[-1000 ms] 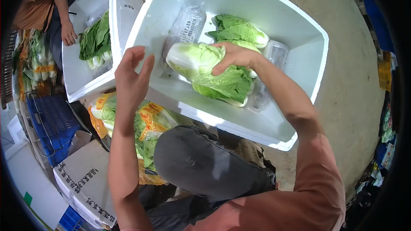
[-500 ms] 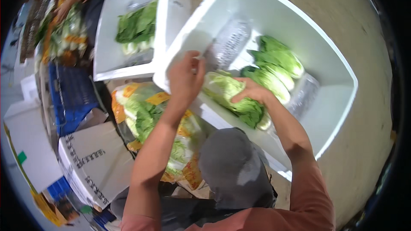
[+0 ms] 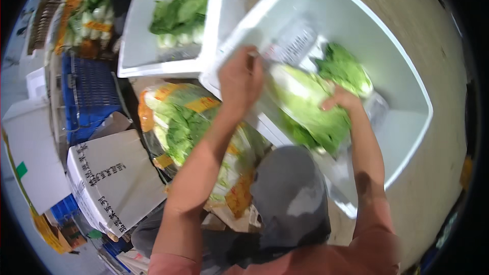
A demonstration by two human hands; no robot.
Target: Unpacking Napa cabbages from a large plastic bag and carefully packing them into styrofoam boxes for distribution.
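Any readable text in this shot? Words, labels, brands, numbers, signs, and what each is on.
Locations only; wording not copied.
White carton, lower left: several rows of dark lettering.
Clear plastic pack in the white foam box: dark print, too blurred to read.
Orange-printed vegetable bag: markings too blurred.
Orange band on the greens, upper left: too small.

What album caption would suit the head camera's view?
A right hand holds a pale-green cabbage in a white box, the left hand near its corner.
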